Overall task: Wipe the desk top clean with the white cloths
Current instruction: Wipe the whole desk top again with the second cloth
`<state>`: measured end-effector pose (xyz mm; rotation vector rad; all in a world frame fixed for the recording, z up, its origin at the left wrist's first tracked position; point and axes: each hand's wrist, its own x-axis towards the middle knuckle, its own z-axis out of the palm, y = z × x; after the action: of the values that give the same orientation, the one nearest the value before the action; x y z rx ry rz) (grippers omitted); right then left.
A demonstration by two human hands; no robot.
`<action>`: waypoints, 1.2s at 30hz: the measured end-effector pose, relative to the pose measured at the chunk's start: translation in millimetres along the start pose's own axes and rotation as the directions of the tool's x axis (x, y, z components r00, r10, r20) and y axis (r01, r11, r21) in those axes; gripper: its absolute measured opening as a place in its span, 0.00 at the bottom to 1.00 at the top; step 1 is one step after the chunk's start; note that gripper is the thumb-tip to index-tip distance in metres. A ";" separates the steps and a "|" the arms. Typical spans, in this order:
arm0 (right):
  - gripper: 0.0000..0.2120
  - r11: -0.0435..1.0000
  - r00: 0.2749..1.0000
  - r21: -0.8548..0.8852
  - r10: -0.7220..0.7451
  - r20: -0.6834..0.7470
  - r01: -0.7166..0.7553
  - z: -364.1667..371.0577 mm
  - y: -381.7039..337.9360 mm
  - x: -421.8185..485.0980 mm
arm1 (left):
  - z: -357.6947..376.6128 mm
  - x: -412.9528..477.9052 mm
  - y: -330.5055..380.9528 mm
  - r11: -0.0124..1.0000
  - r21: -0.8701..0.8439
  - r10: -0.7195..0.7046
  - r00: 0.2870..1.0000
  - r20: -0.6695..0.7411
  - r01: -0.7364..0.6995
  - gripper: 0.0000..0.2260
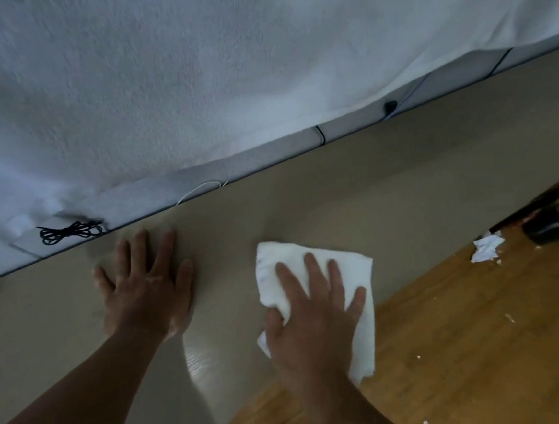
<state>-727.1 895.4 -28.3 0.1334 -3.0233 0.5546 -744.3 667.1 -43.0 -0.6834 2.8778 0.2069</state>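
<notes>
Your right hand [314,317] is flat on the white cloth [282,259], fingers straight and spread, palm pressing it down onto the desk top [354,188]. That is no pinch, just an open hand bearing on the fabric. The cloth shows beyond your fingertips and out past your little finger. Its trailing corner, on the wrist side of that hand, hangs over the desk's near edge above the wooden floor [467,330].

Your left hand [146,287] lies off to the thumb side of the right one, apart from the cloth. It is open too, palm down on the bare beige surface with the fingers fanned and holding nothing. There is a pale sheen on the desk between your two forearms.

Just past your left fingertips the desk ends. Beyond that edge a coiled black cable [67,232] sits on the lower ledge, and a thin white cable [198,190] loops up by the edge farther along. A textured white wall [191,67] fills the view above both hands.

Out beyond your right little finger, well clear of the cloth, a crumpled bit of white paper [485,246] lies on the floor. Small pale scraps are scattered near it.
</notes>
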 end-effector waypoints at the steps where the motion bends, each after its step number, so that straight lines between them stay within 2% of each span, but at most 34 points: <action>1: 0.29 0.998 0.998 0.011 -0.055 0.020 0.055 1.9 -8.6 -14.1 | 0.0 0.9 -1.2 1.000 -0.001 -0.002 1.000 0.012 0.002 0.29; 7: 0.30 0.953 0.947 0.057 -0.301 0.109 0.297 -2.5 13.4 -25.3 | -2.8 2.1 28.0 0.998 -0.043 -0.041 0.996 0.083 0.044 0.28; 10: 0.27 0.950 0.941 0.069 -0.311 0.133 0.304 -13.1 40.6 -3.7 | 3.1 -1.0 66.8 0.998 0.015 0.067 0.991 0.118 -0.069 0.29; 13: 0.26 0.958 0.952 0.052 -0.285 0.111 0.281 -23.2 80.2 25.0 | 4.0 1.1 97.3 0.994 -0.004 0.111 0.987 0.116 -0.111 0.29; 18: 0.27 0.980 0.978 -0.012 -0.200 0.061 0.201 -42.8 150.7 82.2 | 9.1 11.1 141.0 0.980 0.027 0.196 0.977 0.085 -0.199 0.30; 25: 0.26 0.995 0.995 -0.038 -0.096 -0.001 0.095 -73.2 262.4 172.5 | 8.9 32.5 176.5 0.993 0.012 0.119 0.993 0.002 -0.119 0.34; 28: 0.26 0.998 1.000 -0.057 0.003 -0.006 -0.003 -83.7 296.9 209.7 | 10.0 36.0 180.4 0.995 0.009 0.101 0.994 -0.045 -0.101 0.37; 31: 0.24 0.987 0.986 -0.048 0.153 -0.069 -0.156 -80.6 290.8 220.6 | 10.7 39.2 181.3 0.996 0.015 0.092 0.993 -0.075 -0.092 0.36; 34: 0.25 0.942 0.939 -0.039 0.328 -0.106 -0.333 -67.9 256.4 202.4 | 12.1 40.0 181.2 0.996 0.023 0.087 0.993 -0.084 -0.086 0.36; 36: 0.27 0.941 0.939 -0.038 0.334 -0.086 -0.338 -58.7 222.1 178.6 | 13.1 40.5 181.6 0.997 0.031 0.080 0.992 -0.096 -0.077 0.36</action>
<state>-923.3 1110.1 -37.3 -0.4065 -2.9932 0.4870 -860.9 812.7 -46.9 -0.5916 2.9974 0.1487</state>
